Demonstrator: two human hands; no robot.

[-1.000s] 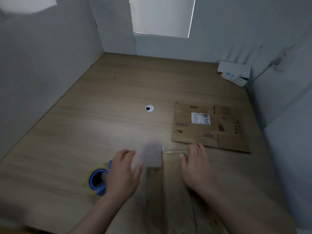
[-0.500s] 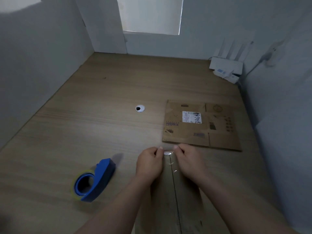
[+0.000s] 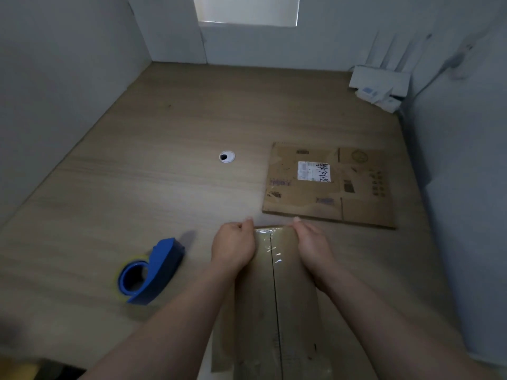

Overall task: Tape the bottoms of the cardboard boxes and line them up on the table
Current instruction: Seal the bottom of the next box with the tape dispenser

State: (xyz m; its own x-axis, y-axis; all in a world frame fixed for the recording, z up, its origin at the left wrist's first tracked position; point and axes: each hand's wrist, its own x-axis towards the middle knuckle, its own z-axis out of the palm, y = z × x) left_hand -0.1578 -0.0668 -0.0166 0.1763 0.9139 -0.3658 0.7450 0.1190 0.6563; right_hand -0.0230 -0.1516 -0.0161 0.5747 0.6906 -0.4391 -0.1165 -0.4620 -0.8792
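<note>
Item: cardboard box point(image 3: 258, 297), brown, standing bottom-up at 6 o'clock on the wooden table point(image 3: 164, 133), its long axis running from 6 towards 12. Condition: the two bottom flaps meet in a dark centre seam point(image 3: 275, 311). A strip of clear glossy tape point(image 3: 270, 242) lies over the seam's far end and wrinkles where it reaches the far edge; how far it runs towards 6 o'clock cannot be told. Handling: the left hand point(image 3: 233, 248) sits on the box's far corner at 11 o'clock and the right hand point(image 3: 312, 249) on the far corner at 1 o'clock. The fingers point(image 3: 247, 223) of both curl over the far edge and grip the cardboard, with the taped seam bare between them. This hold probably keeps the flaps level and the box steady while the tape end is folded down over the edge. Tool: blue tape dispenser point(image 3: 152, 270) with a yellowish roll, lying on its side at 9 o'clock of the box, near the left forearm but touched by neither hand, likely set down within reach for the next strip. Stock: flattened cardboard box point(image 3: 329, 193) with a white label point(image 3: 312, 171), lying flat at 1 o'clock just beyond the right hand, not yet assembled. Other: white cable grommet point(image 3: 227, 156) at 11 o'clock; white router point(image 3: 380, 86) in the far corner at 2 o'clock.
</note>
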